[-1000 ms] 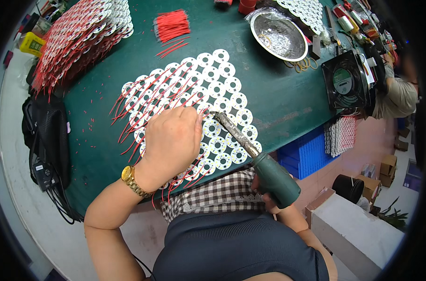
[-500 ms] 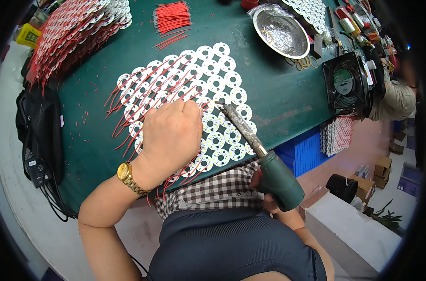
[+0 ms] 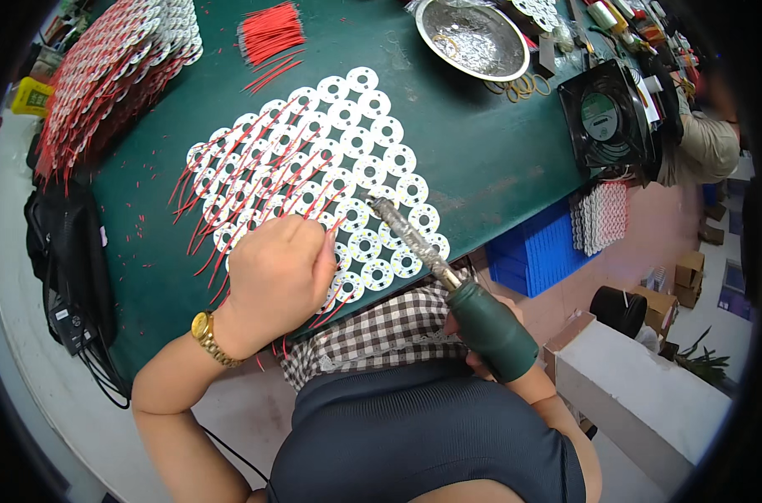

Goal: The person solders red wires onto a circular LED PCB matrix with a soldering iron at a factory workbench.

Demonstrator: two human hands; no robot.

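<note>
While right hand [image 3: 478, 364] grips iron [image 3: 473, 310], tip [image 3: 373, 200] at panel [image 3: 349, 174], left hand [image 3: 279, 272] curls over panel's near side (can't tell its hold); likely soldering wires [image 3: 247, 172], next calls for steady tip.

The person wears a dark, close-fitting top [image 3: 431, 427] with fine ribbing, and a brown-and-white checked garment [image 3: 381, 329], perhaps a skirt or apron, with pale lacy trim [image 3: 337, 366]. A gold-coloured watch [image 3: 201, 325] with a round dial and metal link bracelet circles the left wrist.
</note>
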